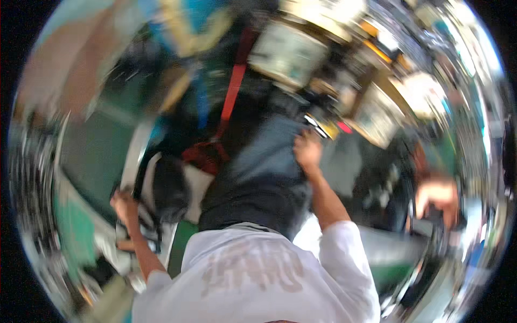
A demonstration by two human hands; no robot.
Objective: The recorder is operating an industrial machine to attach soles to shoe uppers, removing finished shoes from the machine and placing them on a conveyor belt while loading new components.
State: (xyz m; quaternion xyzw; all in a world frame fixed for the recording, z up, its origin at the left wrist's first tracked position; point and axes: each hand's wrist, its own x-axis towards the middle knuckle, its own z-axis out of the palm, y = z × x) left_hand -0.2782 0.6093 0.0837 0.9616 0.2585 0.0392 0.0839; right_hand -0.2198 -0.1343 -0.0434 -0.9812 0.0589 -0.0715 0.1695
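Note:
Motion blurs the whole head view. My right hand is out in front of my dark trousers, its fingers curled in. Right at its fingertips is a narrow shiny object with a yellow part beside it; its kind is too smeared to name. Out to the left, my left hand is beside the pale edge of a grey-green panel. Something dark shows by its fingers, which are too blurred to read. Between my hands, a red strap runs down to a red bundle.
Ahead stands a pale box-like container, with another pale box farther right. Blue and yellow shapes fill the far left. At the right is a blurred form like another person's bent arm. Cluttered shelves or goods line both sides.

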